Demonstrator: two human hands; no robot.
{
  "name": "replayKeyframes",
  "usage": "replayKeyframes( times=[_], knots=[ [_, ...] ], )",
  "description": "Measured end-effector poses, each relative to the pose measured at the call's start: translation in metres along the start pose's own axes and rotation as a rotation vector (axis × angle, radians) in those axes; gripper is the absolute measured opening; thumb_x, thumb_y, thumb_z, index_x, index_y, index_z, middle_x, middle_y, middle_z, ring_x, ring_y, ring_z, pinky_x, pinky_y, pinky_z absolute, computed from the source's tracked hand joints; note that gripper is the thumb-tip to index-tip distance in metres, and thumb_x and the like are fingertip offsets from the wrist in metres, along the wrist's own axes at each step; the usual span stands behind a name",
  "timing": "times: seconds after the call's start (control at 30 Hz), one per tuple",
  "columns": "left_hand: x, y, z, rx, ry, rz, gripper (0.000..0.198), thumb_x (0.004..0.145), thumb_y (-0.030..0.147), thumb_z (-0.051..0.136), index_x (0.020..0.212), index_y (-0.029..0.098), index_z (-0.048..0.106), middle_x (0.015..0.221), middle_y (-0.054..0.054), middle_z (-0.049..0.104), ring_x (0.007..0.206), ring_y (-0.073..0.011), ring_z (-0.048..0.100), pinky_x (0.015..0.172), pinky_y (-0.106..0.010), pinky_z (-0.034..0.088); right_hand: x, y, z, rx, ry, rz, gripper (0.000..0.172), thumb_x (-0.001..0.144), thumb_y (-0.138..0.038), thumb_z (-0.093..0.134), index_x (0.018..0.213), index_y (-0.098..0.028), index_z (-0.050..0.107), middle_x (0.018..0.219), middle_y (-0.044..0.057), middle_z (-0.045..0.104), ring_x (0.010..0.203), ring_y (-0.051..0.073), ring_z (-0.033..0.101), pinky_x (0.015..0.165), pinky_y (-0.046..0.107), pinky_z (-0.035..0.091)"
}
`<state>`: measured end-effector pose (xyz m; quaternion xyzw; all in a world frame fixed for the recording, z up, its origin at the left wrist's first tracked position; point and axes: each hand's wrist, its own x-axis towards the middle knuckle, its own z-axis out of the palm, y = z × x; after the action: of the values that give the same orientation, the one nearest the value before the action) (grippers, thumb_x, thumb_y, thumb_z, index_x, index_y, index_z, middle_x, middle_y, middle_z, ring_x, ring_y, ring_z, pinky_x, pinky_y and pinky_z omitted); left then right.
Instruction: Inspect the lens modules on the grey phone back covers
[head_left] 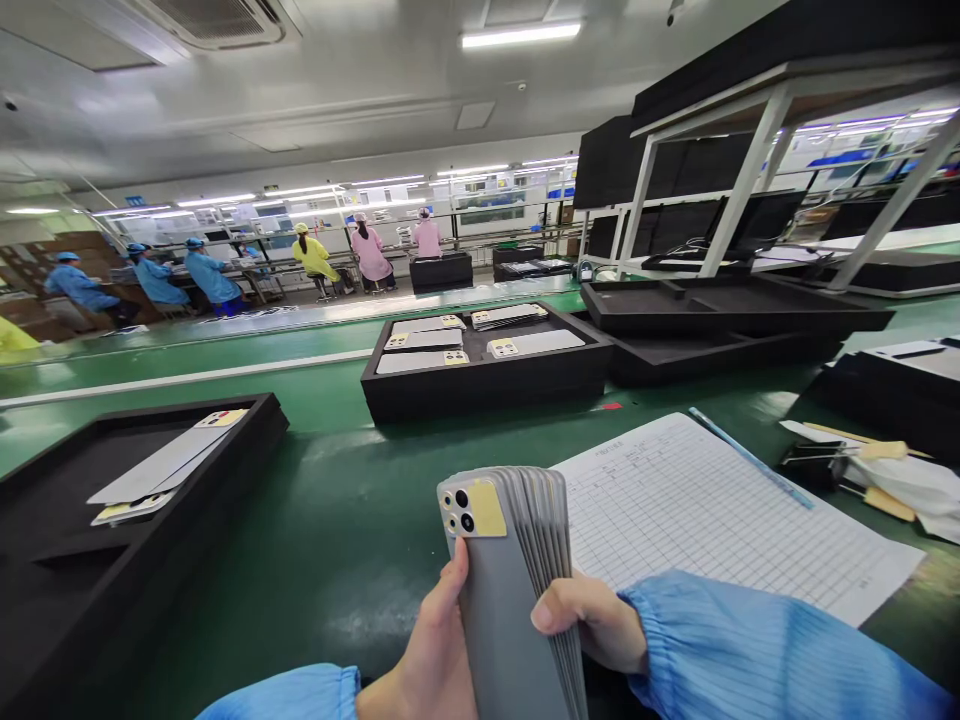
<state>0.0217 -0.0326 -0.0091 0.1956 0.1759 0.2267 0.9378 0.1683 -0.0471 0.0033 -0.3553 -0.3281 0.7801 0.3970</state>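
A fanned stack of grey phone back covers [499, 610] stands upright between my two hands, low in the middle of the view. The front cover carries a camera cutout with several lens rings and a pale yellow film patch. My left hand [435, 640] grips the stack's left edge, its thumb just under the camera corner. From the right, my right hand [592, 615] closes round the stack's other edge, thumb resting against the covers' sides. Most of my fingers are hidden behind the stack. Both sleeves are blue.
A black foam tray [480, 385] with several covers sits ahead; another tray [255, 440] with a few is at left. Right lie a printed grid sheet [675, 500], a blue pen [750, 455] and a binder clip [814, 460]. Stacked black trays [735, 305] stand beyond. Several people work far back.
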Motion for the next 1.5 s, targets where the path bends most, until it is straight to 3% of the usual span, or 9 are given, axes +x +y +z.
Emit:
replayKeyframes(
  times=[0.13,0.27,0.43,0.53,0.63,1.07,1.2,1.37,1.5],
  knots=[
    [-0.003,-0.003,0.003,0.106,0.149,-0.012,0.065,0.070,0.063,0.050,0.112,0.013,0.052,0.101,-0.011,0.064,0.104,-0.0274,0.055,0.091,-0.039,0.037,0.001,0.000,-0.001,-0.021,-0.052,-0.040,0.024,0.047,-0.016,0.048,0.067,-0.012,0.061,0.046,-0.002,0.055,0.041,0.010,0.045,0.044,0.023,0.032],
    [-0.007,-0.006,0.003,0.301,0.405,0.184,0.060,0.066,0.053,0.063,0.112,0.017,0.049,0.103,-0.009,0.064,0.098,-0.0247,0.058,0.086,-0.037,0.043,0.003,-0.002,-0.002,-0.041,-0.063,-0.047,0.036,0.047,-0.017,0.048,0.077,-0.009,0.066,0.053,0.002,0.062,0.043,0.012,0.050,0.045,0.023,0.036],
    [-0.006,0.003,0.004,0.606,0.577,0.392,0.047,0.067,0.052,0.063,0.094,0.014,0.058,0.093,-0.008,0.067,0.086,-0.0239,0.061,0.074,-0.033,0.048,0.008,-0.012,0.001,-0.113,-0.076,-0.157,0.037,0.067,-0.022,0.063,0.103,-0.014,0.060,0.092,0.005,0.068,0.081,0.019,0.062,0.079,0.034,0.045],
    [-0.007,0.017,0.010,0.916,0.531,0.499,0.041,0.074,0.049,0.056,0.083,0.011,0.064,0.083,-0.008,0.067,0.079,-0.0222,0.059,0.069,-0.030,0.046,0.011,-0.015,0.002,-0.164,-0.015,-0.273,0.038,0.072,-0.024,0.067,0.108,-0.017,0.056,0.105,0.006,0.064,0.099,0.022,0.058,0.090,0.037,0.041],
    [-0.010,0.031,0.016,1.099,0.452,0.439,0.037,0.080,0.042,0.050,0.093,0.011,0.063,0.087,-0.008,0.066,0.074,-0.0190,0.057,0.068,-0.029,0.045,0.014,-0.012,0.000,-0.163,0.007,-0.284,0.039,0.072,-0.024,0.068,0.108,-0.017,0.055,0.108,0.006,0.063,0.102,0.022,0.056,0.092,0.037,0.040],
    [-0.017,0.040,0.015,1.229,0.022,0.537,0.046,0.085,0.033,0.042,0.128,0.017,0.037,0.111,-0.008,0.056,0.095,-0.0213,0.052,0.084,-0.030,0.039,0.016,-0.006,0.001,0.165,-0.214,-0.162,0.028,0.076,-0.031,0.064,0.097,-0.012,0.062,0.095,0.010,0.065,0.098,0.023,0.058,0.092,0.039,0.037],
    [-0.015,0.033,0.009,1.153,0.013,0.486,0.050,0.082,0.039,0.048,0.127,0.022,0.033,0.106,-0.007,0.053,0.092,-0.0190,0.050,0.083,-0.030,0.039,0.019,-0.006,-0.005,0.203,-0.245,-0.203,0.030,0.077,-0.034,0.061,0.098,-0.013,0.062,0.094,0.010,0.065,0.097,0.023,0.057,0.093,0.041,0.035],
    [-0.010,0.027,0.001,1.071,0.106,0.381,0.079,0.070,0.048,0.061,0.133,0.025,0.019,0.097,-0.004,0.045,0.091,-0.0174,0.047,0.088,-0.032,0.035,0.022,-0.007,-0.013,0.249,-0.211,-0.249,0.031,0.075,-0.044,0.061,0.089,-0.016,0.063,0.085,0.006,0.064,0.089,0.024,0.058,0.090,0.047,0.036],
    [-0.007,0.025,0.003,0.938,0.131,0.284,0.095,0.061,0.050,0.068,0.133,0.023,0.012,0.100,-0.006,0.041,0.087,-0.0177,0.050,0.087,-0.036,0.037,0.022,-0.009,-0.014,0.249,-0.143,-0.253,0.032,0.070,-0.045,0.066,0.089,-0.020,0.062,0.085,0.002,0.063,0.085,0.019,0.057,0.086,0.038,0.040]
  ],
)
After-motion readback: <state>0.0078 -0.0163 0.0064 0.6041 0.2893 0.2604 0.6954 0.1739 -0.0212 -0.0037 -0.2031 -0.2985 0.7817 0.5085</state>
